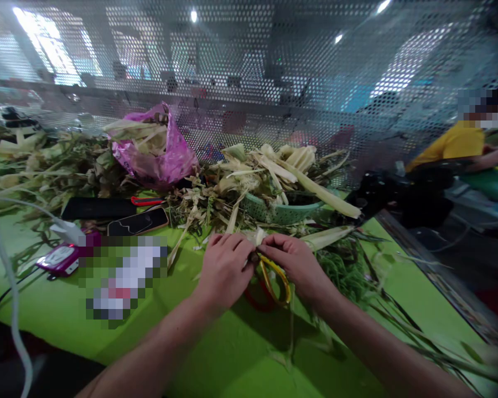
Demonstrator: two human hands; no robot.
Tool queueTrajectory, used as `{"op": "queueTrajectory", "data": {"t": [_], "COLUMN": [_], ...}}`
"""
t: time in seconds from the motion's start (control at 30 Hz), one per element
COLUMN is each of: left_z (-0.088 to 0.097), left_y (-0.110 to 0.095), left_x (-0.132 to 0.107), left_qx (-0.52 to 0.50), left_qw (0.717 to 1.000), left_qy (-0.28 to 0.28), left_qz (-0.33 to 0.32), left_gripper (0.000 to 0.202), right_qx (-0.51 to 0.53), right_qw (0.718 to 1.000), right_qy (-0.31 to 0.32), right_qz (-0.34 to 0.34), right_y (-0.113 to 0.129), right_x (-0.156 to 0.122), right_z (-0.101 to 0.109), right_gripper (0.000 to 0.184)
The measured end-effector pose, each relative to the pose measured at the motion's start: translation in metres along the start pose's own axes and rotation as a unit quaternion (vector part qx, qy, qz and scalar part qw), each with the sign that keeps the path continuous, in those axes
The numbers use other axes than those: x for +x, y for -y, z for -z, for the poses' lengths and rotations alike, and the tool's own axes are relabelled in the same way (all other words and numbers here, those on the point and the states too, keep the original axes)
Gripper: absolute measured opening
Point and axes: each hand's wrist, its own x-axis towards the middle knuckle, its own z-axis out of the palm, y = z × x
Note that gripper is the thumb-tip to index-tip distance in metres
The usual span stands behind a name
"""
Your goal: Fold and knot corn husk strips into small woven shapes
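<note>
My left hand (224, 271) and my right hand (294, 262) meet over the green table, fingertips almost touching. Between them is a small pale strip of corn husk (259, 236), with a dark bit at its lower end. The left fingers curl round it, while the right thumb and forefinger pinch it from the other side. Just beneath are scissors (288, 290) with yellow and red handle loops; their blades are hidden by my hands. Behind, dry corn husks (290, 166) are heaped in a green plastic basket (280, 214).
A pink plastic bag (180, 152) of husks stands at the back beside dried stalks (45, 171). Leftward lie a phone (139, 222), a red-handled cutter (145, 201) and a purple power strip (60, 258). Perforated metal screen (240, 72) behind; a person in yellow (456, 143) at right.
</note>
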Motion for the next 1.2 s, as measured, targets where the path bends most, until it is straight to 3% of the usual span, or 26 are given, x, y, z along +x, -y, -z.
{"op": "queueTrajectory", "data": {"t": [0.1,0.2,0.3,0.6,0.8,1.2], "left_z": [0.003,0.007,0.008,0.0,-0.005,-0.008], "left_y": [0.0,0.003,0.006,0.01,0.008,0.002], "left_x": [0.002,0.005,0.007,0.004,-0.001,-0.002], "left_qx": [-0.04,-0.155,-0.236,-0.135,-0.082,-0.124], "left_qw": [0.998,0.982,0.963,0.985,0.99,0.985], "left_qy": [0.038,0.089,0.097,0.104,0.112,0.066], "left_qz": [0.014,0.06,0.086,0.023,-0.001,0.096], "left_gripper": [0.011,0.016,0.017,0.008,0.007,0.012], "right_qx": [-0.037,-0.046,-0.03,0.003,0.034,0.032], "right_qw": [0.999,0.999,0.999,0.992,0.989,0.993], "right_qy": [0.005,0.016,0.034,0.1,0.093,0.051], "right_qz": [0.005,0.0,-0.007,-0.076,-0.112,-0.1], "right_y": [-0.001,0.001,0.001,-0.012,-0.02,-0.013], "right_x": [0.003,0.005,0.007,0.012,0.013,0.006], "right_z": [0.006,0.012,0.017,0.015,0.014,0.009], "right_gripper": [0.016,0.014,0.014,0.015,0.013,0.017]}}
